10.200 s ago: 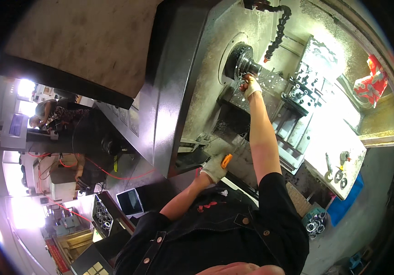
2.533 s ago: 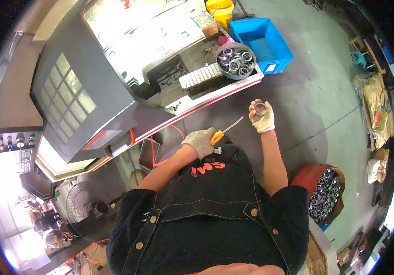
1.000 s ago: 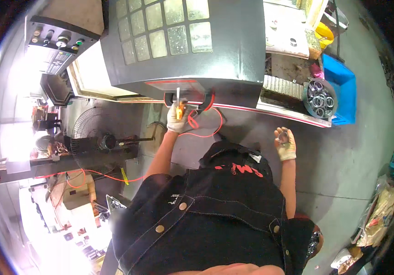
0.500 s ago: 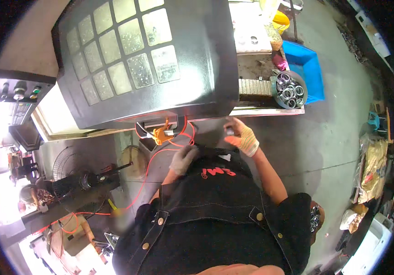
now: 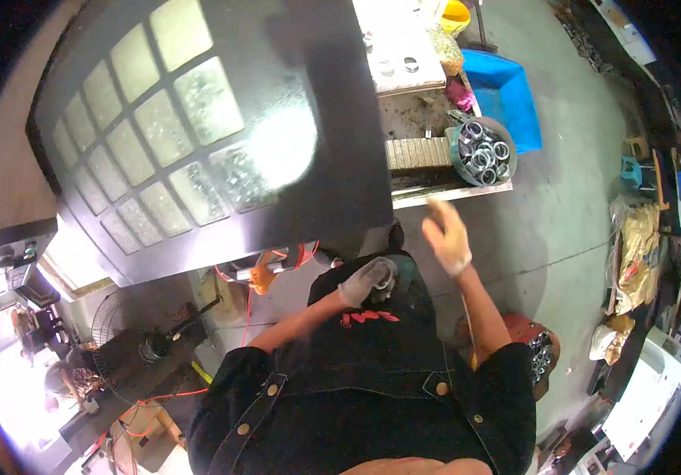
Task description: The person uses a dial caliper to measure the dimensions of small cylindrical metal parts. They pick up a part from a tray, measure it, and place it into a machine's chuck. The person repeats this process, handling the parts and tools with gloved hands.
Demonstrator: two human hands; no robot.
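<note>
At the centre of the frame we kept the left hand (image 5: 366,283), in a pale glove, half curled before our black garment (image 5: 372,348); blur made us unable to tell what it held. Our gloved right hand (image 5: 447,239) was open and free, below shiny metal rings (image 5: 483,154) in a round grey container (image 5: 508,133), upper right. An orange-handled tool (image 5: 260,279) was left of centre.

A small grey piece, apparently a metal ring (image 5: 386,274), sits at the fingers of the left hand (image 5: 367,283), in front of the dark apron; blur and the glove hide its exact tilt. More shiny metal rings (image 5: 483,152) lie loosely heaped at mixed angles inside a round greyish tub (image 5: 514,155).
</note>
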